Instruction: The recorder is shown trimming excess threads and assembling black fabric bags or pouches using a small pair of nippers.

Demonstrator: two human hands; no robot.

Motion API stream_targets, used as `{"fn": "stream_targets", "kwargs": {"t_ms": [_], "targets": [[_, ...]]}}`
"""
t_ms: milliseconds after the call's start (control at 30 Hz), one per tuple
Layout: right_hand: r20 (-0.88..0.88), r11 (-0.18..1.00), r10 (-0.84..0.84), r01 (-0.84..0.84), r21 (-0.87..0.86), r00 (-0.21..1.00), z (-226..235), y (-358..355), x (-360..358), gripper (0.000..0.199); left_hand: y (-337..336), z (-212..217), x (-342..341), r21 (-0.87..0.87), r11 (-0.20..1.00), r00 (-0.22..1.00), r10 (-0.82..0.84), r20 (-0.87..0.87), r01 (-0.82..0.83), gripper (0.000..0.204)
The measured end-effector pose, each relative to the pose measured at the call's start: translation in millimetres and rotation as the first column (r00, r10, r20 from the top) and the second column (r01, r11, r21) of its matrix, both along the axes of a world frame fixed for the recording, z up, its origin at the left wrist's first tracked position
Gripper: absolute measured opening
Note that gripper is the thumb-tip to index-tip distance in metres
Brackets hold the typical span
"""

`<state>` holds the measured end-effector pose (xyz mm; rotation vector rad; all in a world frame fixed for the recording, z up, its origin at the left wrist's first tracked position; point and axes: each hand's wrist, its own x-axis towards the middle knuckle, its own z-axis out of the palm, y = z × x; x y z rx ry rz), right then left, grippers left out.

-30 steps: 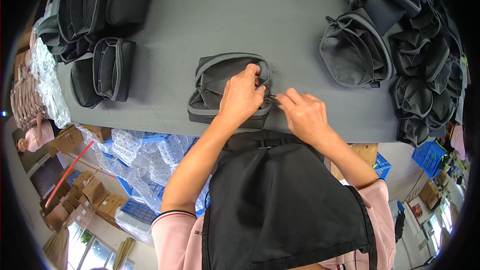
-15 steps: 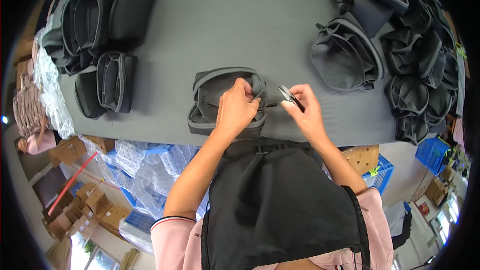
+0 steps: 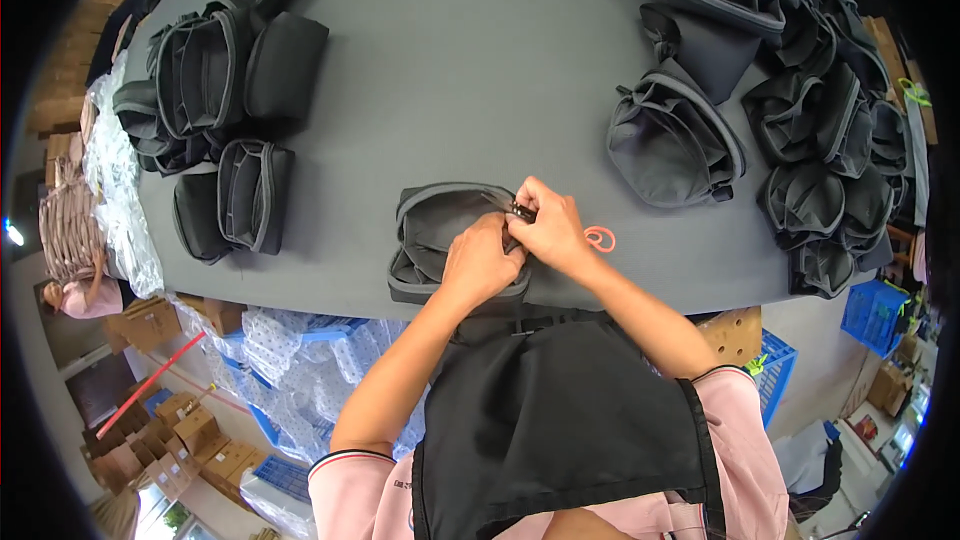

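Observation:
An open dark grey zippered pouch [image 3: 432, 230] lies on the table near its front edge, its mouth facing up. My left hand [image 3: 482, 260] pinches the right side of the pouch's rim, fingers closed on the fabric. Right beside it, my right hand [image 3: 552, 230] is closed around a small pair of thread snips [image 3: 522, 211] with a black body. The snips are against the pouch's upper right corner, and their blade tips are hidden behind my fingers. An orange loop [image 3: 600, 238] rests on the table just right of my right hand.
Finished-looking dark pouches [image 3: 200, 70] stand grouped at the left. More open pouches [image 3: 675, 140] are heaped at the right. Blue crates with bubble wrap [image 3: 285, 350] sit below the table's front edge, and another person [image 3: 85, 295] is at the far left.
My right hand has moved left with the snips, from beside the pouch to its rim. The orange loop has come into sight. The whole view has shifted slightly.

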<state>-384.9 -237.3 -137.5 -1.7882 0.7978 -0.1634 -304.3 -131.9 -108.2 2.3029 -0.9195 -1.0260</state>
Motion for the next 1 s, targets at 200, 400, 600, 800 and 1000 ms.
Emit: {"fn": "stream_targets", "kwargs": {"t_ms": [200,400,600,800,1000], "targets": [[0.087,0.966,-0.035,0.056,-0.253,0.996,-2,3,-8,0.016,-13,8,-16,0.026,0.993,0.989,-0.120,0.087,0.118,0.026],[0.236,0.946,-0.270,0.211,0.247,0.934,22,-1,-49,0.019,-11,25,-4,-0.175,0.980,0.955,-0.136,-0.265,0.090,0.021],[0.285,0.967,-0.228,0.184,0.175,0.931,65,6,-82,0.022,14,49,-13,-0.311,0.911,0.646,-0.066,-0.760,-0.273,0.024],[0.248,0.987,0.061,-0.022,-0.159,0.967,88,-9,-89,0.021,23,57,-18,-0.345,0.896,0.660,-0.082,-0.747,-0.280,0.028],[0.297,0.962,0.163,-0.084,-0.261,0.941,86,-15,-81,0.019,28,56,-17,-0.326,0.904,0.662,-0.068,-0.747,-0.275,0.029]]}}
